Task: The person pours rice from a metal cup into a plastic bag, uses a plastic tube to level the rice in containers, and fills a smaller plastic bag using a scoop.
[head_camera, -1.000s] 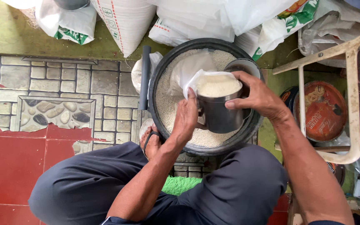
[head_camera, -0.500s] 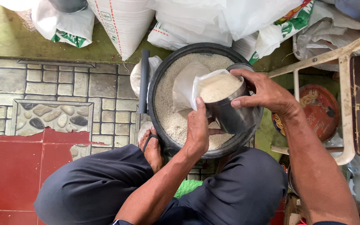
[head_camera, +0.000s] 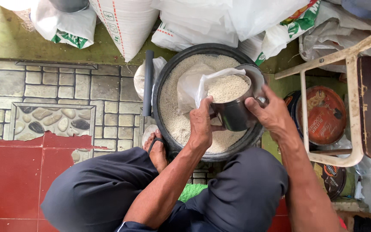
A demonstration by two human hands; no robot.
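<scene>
Rice (head_camera: 227,88) fills a dark cup (head_camera: 235,112) lined with a thin plastic bag (head_camera: 194,86), held over the big black basin (head_camera: 168,81) of rice. Since half a second ago the cup has tilted further toward the left hand, and the bag mouth gapes wider. Left hand (head_camera: 201,124) closes its fingers on the bag's edge and the cup's near side. Right hand (head_camera: 271,114) wraps the cup's far side, thumb on the rim. Sacks (head_camera: 129,25) lie beyond the basin.
</scene>
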